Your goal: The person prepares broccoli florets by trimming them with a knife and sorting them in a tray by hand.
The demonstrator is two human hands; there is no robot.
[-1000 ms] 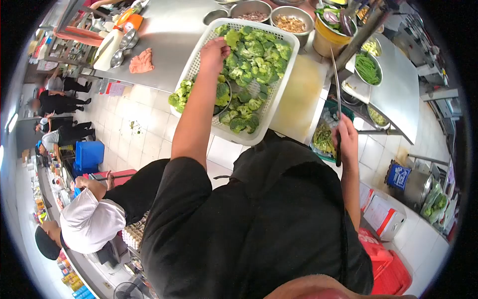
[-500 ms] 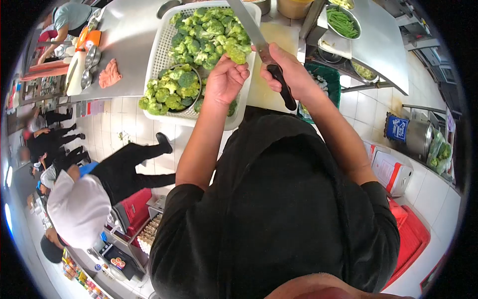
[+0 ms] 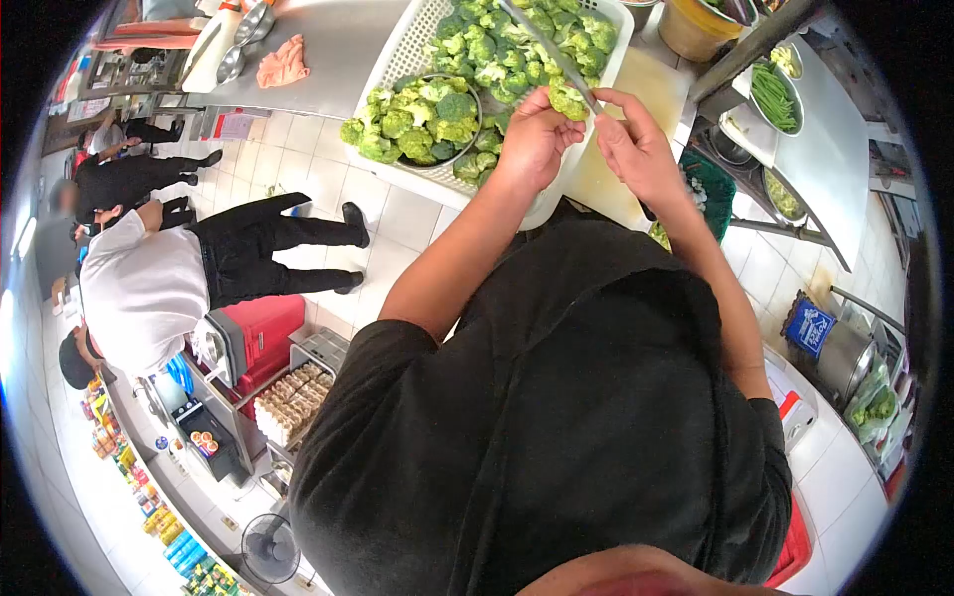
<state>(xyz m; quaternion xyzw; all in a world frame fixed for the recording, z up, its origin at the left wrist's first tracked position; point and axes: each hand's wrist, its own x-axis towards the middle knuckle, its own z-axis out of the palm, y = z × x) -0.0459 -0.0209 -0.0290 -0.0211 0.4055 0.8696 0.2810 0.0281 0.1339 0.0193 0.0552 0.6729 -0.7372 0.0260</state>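
My left hand point(image 3: 534, 139) grips a broccoli floret point(image 3: 567, 99) over the near edge of a white plastic basket point(image 3: 405, 52) full of broccoli pieces. My right hand point(image 3: 636, 149) holds a knife point(image 3: 552, 50), its long blade angled up and left and resting against the floret. Inside the basket, a round metal bowl point(image 3: 429, 124) is heaped with cut broccoli.
The basket sits on a steel counter point(image 3: 338, 50) next to a yellowish cutting board point(image 3: 636, 89) and a pink cloth point(image 3: 283, 62). Bowls of green beans point(image 3: 773, 94) stand on a shelf to the right. A person in a white top point(image 3: 149, 283) bends over at left.
My hands and the floret have shifted right, and the knife blade now meets the floret. A second ago the left hand reached into the basket while the right held the knife down. The person at left moved.
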